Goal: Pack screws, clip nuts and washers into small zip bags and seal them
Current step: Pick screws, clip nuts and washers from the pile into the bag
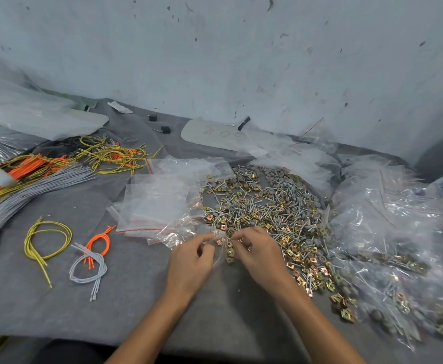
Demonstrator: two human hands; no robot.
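Observation:
A wide heap of screws, clip nuts and grey washers (267, 206) covers the grey cloth in the middle. At its near edge a small clear zip bag (222, 248) is held between both hands. My left hand (191, 261) pinches the bag's left side. Fingers of my right hand (257, 250) are curled at the bag's mouth, pinching its right side or small parts; which of the two is hidden. A few clip nuts show through the bag. A stack of empty zip bags (162, 203) with red seal lines lies left of the heap.
Filled clear bags (388, 232) pile up on the right. Yellow, orange and grey cable loops (49, 243) and a grey cable bundle (31, 195) lie on the left. A white plate with writing (215, 134) and a wall stand at the back. The table's front edge runs below my forearms.

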